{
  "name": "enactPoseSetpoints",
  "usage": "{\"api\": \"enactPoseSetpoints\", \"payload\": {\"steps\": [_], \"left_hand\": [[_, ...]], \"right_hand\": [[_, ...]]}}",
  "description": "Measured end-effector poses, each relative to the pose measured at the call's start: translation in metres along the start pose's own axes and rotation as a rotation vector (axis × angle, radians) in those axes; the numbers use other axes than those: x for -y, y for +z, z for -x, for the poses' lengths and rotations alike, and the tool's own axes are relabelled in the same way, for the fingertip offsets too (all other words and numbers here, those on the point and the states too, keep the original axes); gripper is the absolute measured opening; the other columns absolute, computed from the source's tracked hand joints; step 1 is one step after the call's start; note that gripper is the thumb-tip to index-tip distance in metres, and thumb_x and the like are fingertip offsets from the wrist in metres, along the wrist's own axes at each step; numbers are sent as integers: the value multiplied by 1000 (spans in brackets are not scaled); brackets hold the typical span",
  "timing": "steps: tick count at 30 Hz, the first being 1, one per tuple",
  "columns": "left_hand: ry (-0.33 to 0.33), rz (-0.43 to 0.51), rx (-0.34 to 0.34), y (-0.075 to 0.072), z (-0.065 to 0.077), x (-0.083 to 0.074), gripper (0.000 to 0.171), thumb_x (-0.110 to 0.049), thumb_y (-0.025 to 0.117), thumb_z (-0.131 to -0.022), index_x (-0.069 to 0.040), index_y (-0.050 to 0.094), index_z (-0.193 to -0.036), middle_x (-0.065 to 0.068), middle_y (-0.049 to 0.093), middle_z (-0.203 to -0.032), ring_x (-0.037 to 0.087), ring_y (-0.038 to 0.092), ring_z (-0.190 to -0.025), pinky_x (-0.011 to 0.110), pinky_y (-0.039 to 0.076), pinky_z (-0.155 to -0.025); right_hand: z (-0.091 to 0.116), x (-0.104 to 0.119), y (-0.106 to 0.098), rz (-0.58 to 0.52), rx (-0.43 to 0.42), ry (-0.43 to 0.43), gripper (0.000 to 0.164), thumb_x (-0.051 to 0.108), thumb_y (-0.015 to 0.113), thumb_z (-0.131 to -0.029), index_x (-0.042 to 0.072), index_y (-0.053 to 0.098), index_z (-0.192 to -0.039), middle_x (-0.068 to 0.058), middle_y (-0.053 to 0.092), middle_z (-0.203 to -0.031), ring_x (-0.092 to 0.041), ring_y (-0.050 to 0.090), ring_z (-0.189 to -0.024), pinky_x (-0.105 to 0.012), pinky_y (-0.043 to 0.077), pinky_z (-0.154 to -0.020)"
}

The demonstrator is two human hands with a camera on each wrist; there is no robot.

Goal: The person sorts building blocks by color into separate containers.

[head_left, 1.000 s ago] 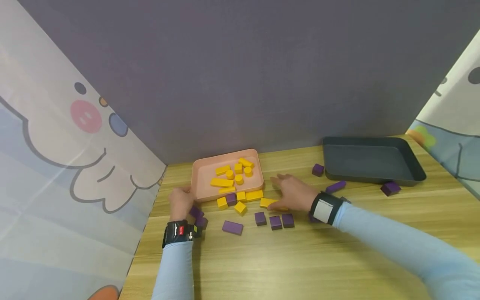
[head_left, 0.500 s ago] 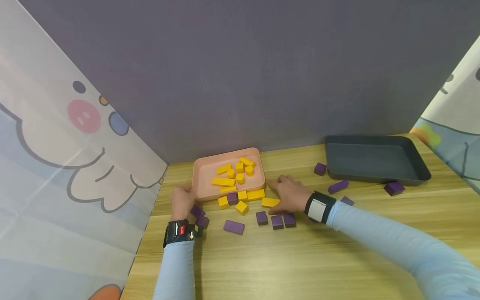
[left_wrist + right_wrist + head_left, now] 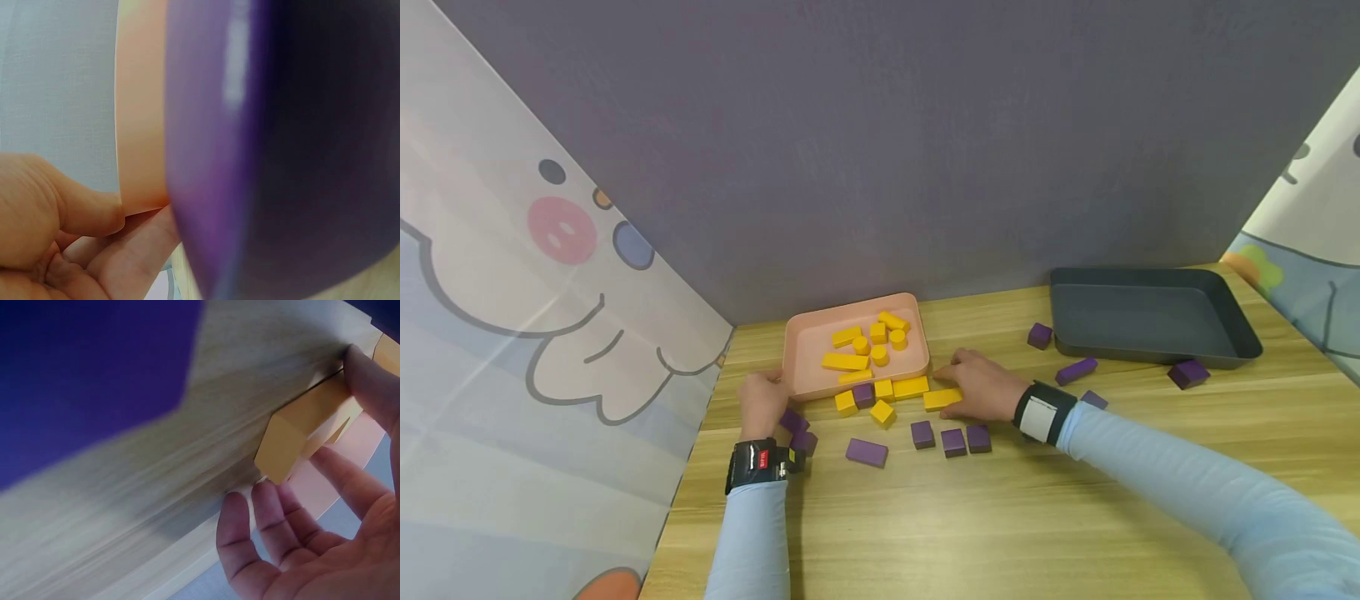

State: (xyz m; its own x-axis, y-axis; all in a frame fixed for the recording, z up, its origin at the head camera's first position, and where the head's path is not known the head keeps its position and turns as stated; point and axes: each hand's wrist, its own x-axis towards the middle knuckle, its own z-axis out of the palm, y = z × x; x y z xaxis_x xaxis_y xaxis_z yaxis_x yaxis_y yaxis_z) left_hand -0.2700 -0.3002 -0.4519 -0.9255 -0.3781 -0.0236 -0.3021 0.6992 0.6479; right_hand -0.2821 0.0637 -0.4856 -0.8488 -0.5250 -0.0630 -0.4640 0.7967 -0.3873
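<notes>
My left hand (image 3: pixel 763 402) pinches the left end of the pink tray (image 3: pixel 801 389) between thumb and fingers; the left wrist view shows the tray wall (image 3: pixel 142 125) there. Several yellow blocks lie inside, among them a long bar (image 3: pixel 846 362) and a short cylinder (image 3: pixel 898 339). To the right of the tray, my right hand (image 3: pixel 988 387) has its thumb and index finger at opposite sides of a yellow rectangular block (image 3: pixel 942 399) on the table. In the right wrist view, the other fingers curve beside this block (image 3: pixel 284 447).
A dark grey tray (image 3: pixel 1150 321) stands at the back right, with purple blocks beside it. Along the pink tray's front are yellow blocks and a purple cube (image 3: pixel 863 395). Nearer are a purple bar (image 3: pixel 867 452) and several purple cubes. A grey wall (image 3: pixel 925 150) rises behind.
My right hand has moved from above the yellow block to its right end, with thumb and index finger around it. The block has shifted slightly away. My left hand stays on the pink tray.
</notes>
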Motion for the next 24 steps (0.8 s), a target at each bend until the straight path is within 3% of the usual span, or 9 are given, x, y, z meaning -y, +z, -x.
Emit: {"api": "enactPoseSetpoints", "payload": {"steps": [5, 13, 20, 24], "left_hand": [[-22, 6, 17, -1, 0, 0, 38, -10, 64, -97, 6, 67, -131, 27, 69, -130, 34, 70, -105, 35, 58, -81], [4, 0, -8, 0, 0, 2, 38, -9, 64, -96, 7, 68, -130, 28, 71, -127, 34, 71, -104, 36, 59, -80], [-5, 13, -3, -1, -1, 1, 38, -8, 64, -96, 7, 68, -131, 27, 71, -127, 32, 71, -99, 31, 57, -76], [-19, 8, 10, -1, -1, 1, 39, -8, 61, -96, 6, 67, -132, 27, 68, -132, 32, 70, -104, 34, 57, -80]], "right_hand": [[0, 2, -4, -13, 12, -33, 58, 38, 88, -84, 13, 72, -133, -8, 66, -118, -18, 58, -97, -37, 57, -95], [2, 3, -10, -19, 20, -28, 34, 27, 88, -84, 9, 82, -112, -4, 70, -103, -16, 58, -87, -36, 57, -87], [6, 0, -14, -30, 8, -6, 33, 23, 90, -82, 8, 82, -110, -5, 75, -99, -14, 60, -84, -35, 58, -84], [7, -4, -14, -28, 4, -9, 31, 23, 90, -81, 9, 83, -108, -5, 76, -98, -14, 61, -82, -36, 58, -83]]}}
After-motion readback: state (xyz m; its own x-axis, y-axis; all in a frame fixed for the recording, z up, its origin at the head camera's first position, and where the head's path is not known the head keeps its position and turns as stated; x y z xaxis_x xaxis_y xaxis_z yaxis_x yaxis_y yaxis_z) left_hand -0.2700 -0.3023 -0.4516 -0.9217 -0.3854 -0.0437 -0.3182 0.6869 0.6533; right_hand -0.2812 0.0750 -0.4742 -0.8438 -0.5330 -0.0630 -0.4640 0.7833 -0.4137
